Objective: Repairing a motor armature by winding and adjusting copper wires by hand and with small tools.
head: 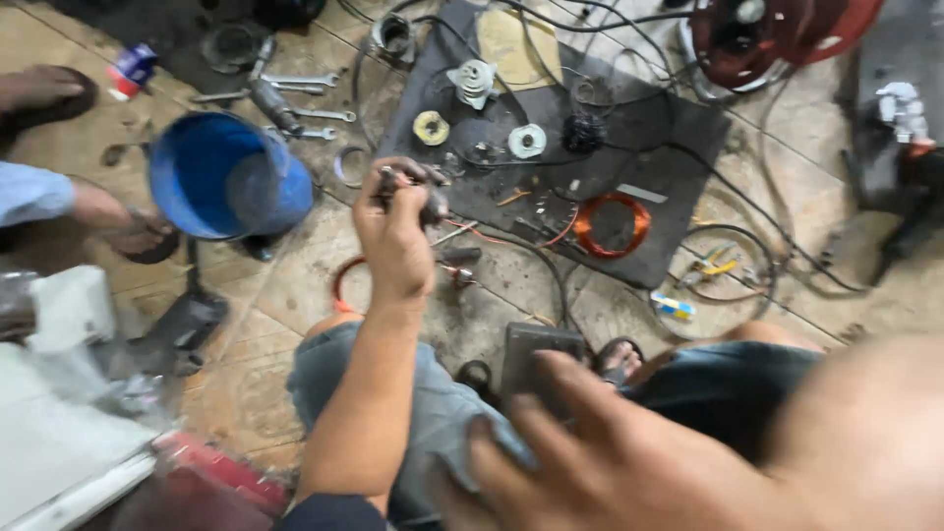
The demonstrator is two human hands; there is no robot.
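Observation:
My left hand point(395, 231) is raised over the tiled floor, shut on a small dark metal part point(431, 202) held at the fingertips. It hovers at the near edge of a dark mat point(678, 147) strewn with motor parts. Close to the camera and blurred, my right hand point(610, 462) spreads its fingers over my grey-clad knee point(433, 413). Its fingertips are next to a dark rectangular block point(536, 346), and nothing shows in its grasp.
A blue bucket point(224, 175) stands left, with wrenches point(307, 98) behind it. The mat carries a copper wire coil point(612, 224), round fittings and cables. A red fan housing point(777, 34) sits top right. Another person's foot point(39, 93) and light-blue sleeve point(29, 192) are at the left.

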